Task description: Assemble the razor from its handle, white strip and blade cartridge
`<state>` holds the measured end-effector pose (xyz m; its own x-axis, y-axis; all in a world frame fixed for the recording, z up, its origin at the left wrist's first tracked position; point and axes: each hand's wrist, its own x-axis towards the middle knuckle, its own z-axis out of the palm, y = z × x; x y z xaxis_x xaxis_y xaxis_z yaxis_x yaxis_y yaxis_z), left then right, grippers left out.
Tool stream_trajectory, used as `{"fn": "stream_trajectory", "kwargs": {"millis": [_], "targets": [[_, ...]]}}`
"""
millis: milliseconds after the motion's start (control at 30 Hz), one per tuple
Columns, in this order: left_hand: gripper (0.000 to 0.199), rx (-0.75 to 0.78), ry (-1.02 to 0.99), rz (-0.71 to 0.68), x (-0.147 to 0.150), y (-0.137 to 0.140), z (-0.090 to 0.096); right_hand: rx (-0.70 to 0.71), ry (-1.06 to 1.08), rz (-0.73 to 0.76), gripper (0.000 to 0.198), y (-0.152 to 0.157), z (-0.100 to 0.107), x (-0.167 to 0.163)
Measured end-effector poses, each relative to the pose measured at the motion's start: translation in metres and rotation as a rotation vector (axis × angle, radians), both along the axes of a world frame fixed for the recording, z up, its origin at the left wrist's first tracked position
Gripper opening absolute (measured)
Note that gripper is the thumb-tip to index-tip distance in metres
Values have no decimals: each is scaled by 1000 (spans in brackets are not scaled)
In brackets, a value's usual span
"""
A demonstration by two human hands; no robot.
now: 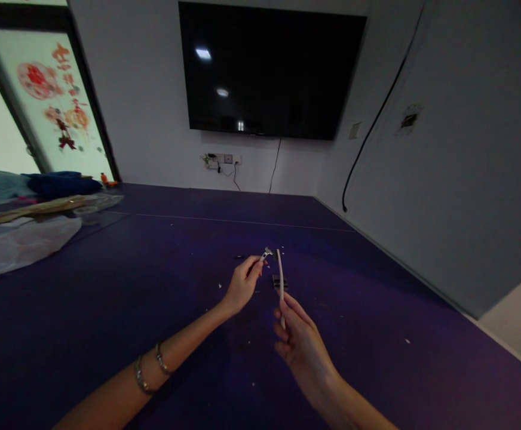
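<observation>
My left hand [242, 283] is closed around the handle of a small silver tool [266, 254] whose short head looks like a razor's; its details are too small to make out. A slim white toothbrush [281, 272] stands nearly upright in my right hand [303, 340], pinched between thumb and fingers near its lower end. Dark bristles on its top point left, close to the silver head; whether they touch I cannot tell. Behind the toothbrush, a small black object [276, 282] lies on the purple floor [189, 358].
Small white scraps [407, 341] and a small dark piece [239, 257] are scattered on the floor. Folded cloths [63, 184] and clear plastic sheeting [27, 242] lie at the left. A black cable [368, 134] hangs down the right wall; a television [272, 71] is mounted ahead.
</observation>
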<state>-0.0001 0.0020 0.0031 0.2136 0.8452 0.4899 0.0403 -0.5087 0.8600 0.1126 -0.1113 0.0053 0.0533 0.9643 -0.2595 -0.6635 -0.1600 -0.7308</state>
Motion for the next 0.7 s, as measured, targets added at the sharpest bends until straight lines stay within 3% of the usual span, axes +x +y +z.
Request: {"fn": "stream_trajectory", "kwargs": {"millis": [700], "targets": [[28, 26, 24, 27, -2, 0, 2, -5, 7, -8, 45, -2, 6, -13]]}}
